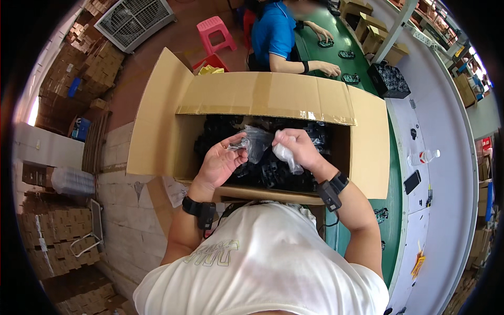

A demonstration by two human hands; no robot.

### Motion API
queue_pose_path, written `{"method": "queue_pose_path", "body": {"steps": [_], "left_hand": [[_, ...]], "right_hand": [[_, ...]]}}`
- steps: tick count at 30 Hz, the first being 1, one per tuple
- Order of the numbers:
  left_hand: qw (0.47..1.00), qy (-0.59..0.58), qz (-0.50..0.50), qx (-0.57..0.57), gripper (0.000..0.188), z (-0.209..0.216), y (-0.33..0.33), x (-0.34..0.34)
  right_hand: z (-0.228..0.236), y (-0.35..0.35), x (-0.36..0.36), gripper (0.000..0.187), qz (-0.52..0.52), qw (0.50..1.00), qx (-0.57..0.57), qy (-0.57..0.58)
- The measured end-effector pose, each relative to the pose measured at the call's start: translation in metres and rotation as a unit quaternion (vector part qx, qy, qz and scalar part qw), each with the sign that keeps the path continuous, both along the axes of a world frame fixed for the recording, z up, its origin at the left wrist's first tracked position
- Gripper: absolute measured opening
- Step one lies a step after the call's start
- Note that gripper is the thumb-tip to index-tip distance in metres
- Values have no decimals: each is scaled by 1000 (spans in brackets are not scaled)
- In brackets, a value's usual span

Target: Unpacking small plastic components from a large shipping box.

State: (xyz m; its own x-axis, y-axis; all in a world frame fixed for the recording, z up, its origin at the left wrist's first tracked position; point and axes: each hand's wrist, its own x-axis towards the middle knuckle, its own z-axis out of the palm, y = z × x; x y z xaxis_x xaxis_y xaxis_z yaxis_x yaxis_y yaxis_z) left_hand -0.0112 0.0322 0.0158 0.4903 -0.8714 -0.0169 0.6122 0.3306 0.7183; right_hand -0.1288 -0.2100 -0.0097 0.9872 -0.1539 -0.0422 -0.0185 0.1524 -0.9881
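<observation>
A head-worn fisheye looks down over both hands [218,167] [303,149].

brt pic, fisheye dist. @ edges, blk corners

Grn bench [394,233], R of R hand [296,147]: dk parts [350,79] beyond grip, another dk pc [381,213] nearer wearer. Wht strip [416,223], farther R: clr btl [423,156], blk slab [412,182], orange-yel bits [418,265]. Floor [144,65], well beyond L hand [221,163]: pink stool [213,26].

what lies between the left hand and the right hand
In the head view, a crinkled clear bag, held by the left hand, lies between it and the right hand, above the open box.
</observation>
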Motion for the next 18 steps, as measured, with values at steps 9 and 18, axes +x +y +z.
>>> {"method": "queue_pose_path", "body": {"steps": [9, 18], "left_hand": [[912, -191, 46, 361, 40, -1, -20, -12], [682, -569, 31, 459, 46, -2, -3, 2]], "right_hand": [[7, 34, -10, 33, -44, 867, -495, -49], [12, 8, -7, 23, -29, 879, -472, -56]]}}
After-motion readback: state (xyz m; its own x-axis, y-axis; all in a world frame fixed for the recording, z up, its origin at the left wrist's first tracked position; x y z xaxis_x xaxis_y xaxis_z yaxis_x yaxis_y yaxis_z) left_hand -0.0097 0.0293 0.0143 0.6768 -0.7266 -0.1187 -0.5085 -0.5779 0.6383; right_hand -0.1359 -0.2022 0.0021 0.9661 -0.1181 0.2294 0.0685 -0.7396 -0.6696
